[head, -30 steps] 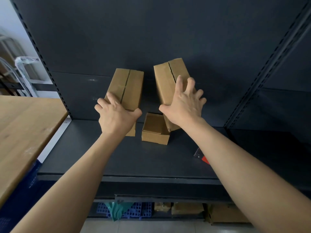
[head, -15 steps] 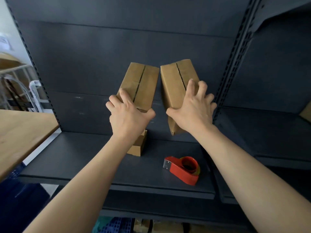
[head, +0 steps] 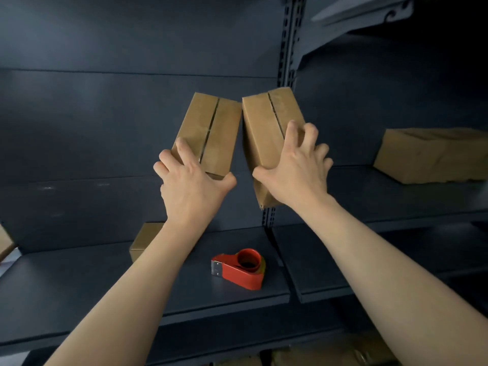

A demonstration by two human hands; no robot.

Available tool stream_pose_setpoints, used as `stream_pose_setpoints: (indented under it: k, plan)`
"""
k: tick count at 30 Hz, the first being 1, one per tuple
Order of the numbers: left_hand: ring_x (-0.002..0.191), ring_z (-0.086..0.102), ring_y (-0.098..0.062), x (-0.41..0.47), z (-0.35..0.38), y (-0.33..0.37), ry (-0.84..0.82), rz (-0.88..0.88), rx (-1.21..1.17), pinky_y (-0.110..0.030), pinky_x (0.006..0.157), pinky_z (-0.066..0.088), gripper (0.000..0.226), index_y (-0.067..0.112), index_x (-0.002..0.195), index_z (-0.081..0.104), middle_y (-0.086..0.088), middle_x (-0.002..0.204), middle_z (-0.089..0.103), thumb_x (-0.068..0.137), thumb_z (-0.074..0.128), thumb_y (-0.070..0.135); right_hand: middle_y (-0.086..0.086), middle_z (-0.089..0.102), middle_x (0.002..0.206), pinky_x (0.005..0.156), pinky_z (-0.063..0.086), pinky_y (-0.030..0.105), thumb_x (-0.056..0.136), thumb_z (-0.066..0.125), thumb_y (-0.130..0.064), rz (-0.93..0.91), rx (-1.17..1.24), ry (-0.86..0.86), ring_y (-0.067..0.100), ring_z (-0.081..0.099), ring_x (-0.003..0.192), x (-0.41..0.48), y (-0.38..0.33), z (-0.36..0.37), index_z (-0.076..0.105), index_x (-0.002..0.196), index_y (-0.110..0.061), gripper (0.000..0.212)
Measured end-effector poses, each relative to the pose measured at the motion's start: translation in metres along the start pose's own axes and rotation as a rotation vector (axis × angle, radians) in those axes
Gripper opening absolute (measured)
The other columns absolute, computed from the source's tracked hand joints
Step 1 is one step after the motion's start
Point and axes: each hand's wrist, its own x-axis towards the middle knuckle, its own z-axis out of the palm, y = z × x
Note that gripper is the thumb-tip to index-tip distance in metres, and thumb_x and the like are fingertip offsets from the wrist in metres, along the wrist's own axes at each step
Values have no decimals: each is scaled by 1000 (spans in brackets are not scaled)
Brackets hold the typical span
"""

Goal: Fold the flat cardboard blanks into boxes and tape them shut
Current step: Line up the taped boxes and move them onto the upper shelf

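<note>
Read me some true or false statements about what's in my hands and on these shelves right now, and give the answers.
1. The left hand grips the left box, and the right hand grips the right box. True.
2. The dispenser lies on the lower shelf, in neither hand. True.
3. The dispenser is blue. False: it is red.
4. The only boxes in view are the two being held. False: a third box lies on the right shelf, and a small box sits behind the left forearm.
</note>
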Motion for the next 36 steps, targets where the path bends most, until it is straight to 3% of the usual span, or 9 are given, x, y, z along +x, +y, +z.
stream_pose_setpoints:
  k: [9,18,24,31,36]
  plan:
    - [111,37,-37,-22,39,75,-19,166,-7,-47,72,48,101,3,138,29,-19,125,37,60,73,50,9,13,147,96,32,50,71,64,-57,160,-31,43,43,32,119,1,87,-29,14,147,-17,99]
    - [101,47,-37,-58,111,181,33,279,190,-41,66,42,100,3,136,31,-19,120,47,52,72,39,8,13,149,100,31,48,74,63,-57,221,74,53,41,32,124,34,225,-52,14,149,-20,97]
    - [107,48,-35,-87,157,244,55,336,429,-43,74,45,106,5,135,30,-17,124,48,46,78,36,8,12,151,105,30,50,75,64,-56,249,164,-16,40,28,131,56,320,-63,15,149,-23,94]
    - [118,45,-32,-110,201,268,-38,461,726,-47,89,45,112,7,141,28,-11,134,44,48,83,35,7,12,151,106,30,52,75,65,-55,286,277,-120,42,28,131,69,376,-61,16,148,-23,93]
    - [133,29,-32,-115,226,276,-110,526,799,-45,106,31,113,0,145,-2,-13,147,23,70,74,37,6,12,150,106,32,53,75,65,-54,296,311,-154,41,28,130,75,392,-55,16,149,-23,94]
